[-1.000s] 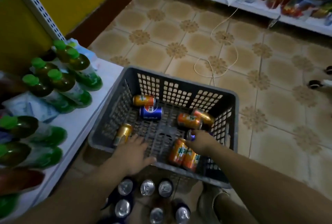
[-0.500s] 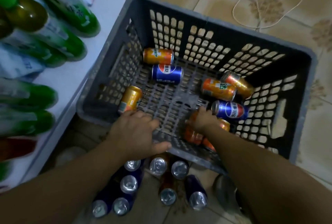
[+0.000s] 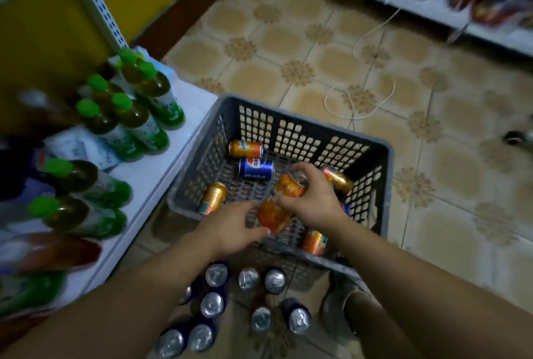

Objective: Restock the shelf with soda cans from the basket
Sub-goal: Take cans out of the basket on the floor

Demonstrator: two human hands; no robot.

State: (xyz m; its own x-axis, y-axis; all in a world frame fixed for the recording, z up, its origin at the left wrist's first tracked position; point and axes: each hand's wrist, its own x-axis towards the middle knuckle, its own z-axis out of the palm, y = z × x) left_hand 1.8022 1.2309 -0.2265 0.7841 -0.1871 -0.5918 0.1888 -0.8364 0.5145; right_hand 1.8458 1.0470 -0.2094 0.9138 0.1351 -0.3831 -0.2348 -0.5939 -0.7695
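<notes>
Fingers of my right hand (image 3: 314,200) curl round an orange can (image 3: 290,185), thumb on its side, holding it tilted above the floor of the grey basket (image 3: 386,162). Just below my thumb is a second orange can (image 3: 272,216), blurred, between my two hands; I cannot tell which hand bears it. My left hand (image 3: 230,227) reaches in over the near rim with its fingers spread and loose, thumb under that second can, gripping nothing that I can make out. Beyond my fingertips a blue can (image 3: 256,167) lies on its side, with another orange one (image 3: 245,148) past it. Left of my left hand stands the white shelf (image 3: 150,174) with green-capped bottles (image 3: 138,119). Under my wrists, upright cans (image 3: 248,278) stand together on the tiled floor.
</notes>
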